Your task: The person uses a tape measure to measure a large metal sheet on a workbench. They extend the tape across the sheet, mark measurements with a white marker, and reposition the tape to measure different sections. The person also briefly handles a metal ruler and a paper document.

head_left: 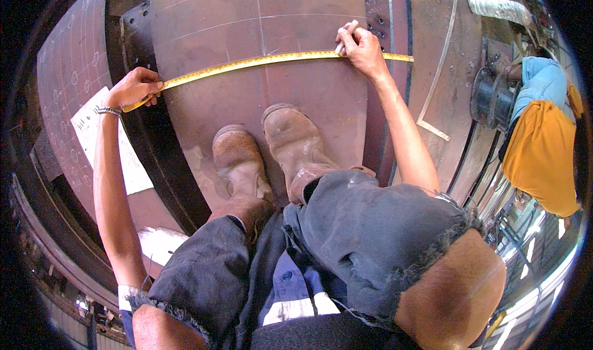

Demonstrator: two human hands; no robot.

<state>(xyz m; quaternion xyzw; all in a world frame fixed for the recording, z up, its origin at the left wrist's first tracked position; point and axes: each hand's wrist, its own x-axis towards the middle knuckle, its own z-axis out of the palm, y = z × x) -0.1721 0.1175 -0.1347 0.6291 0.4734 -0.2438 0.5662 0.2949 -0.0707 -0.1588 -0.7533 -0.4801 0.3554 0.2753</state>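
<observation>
A yellow tape measure [247,61] stretches across a reddish-brown steel plate [315,96]. My left hand [137,88] is closed on its left end, over the dark gap beside the plate. Over the plate's right side, my right hand [365,50] pinches a stick of white chalk [353,26]. Its lower tip is close to the tape's edge; I cannot tell whether it touches the plate. The tape runs on past this hand to the right. Thin white lines, some curved and one straight down the middle, mark the plate beyond the tape.
My boots [287,130] stand on the plate. A paper sheet [126,155] lies at left on a chalk-marked plate. On the right are a thin L-shaped strip [440,72], a white-wrapped roll [499,9], a black flanged part [491,98] and a person in orange and blue clothing [540,152].
</observation>
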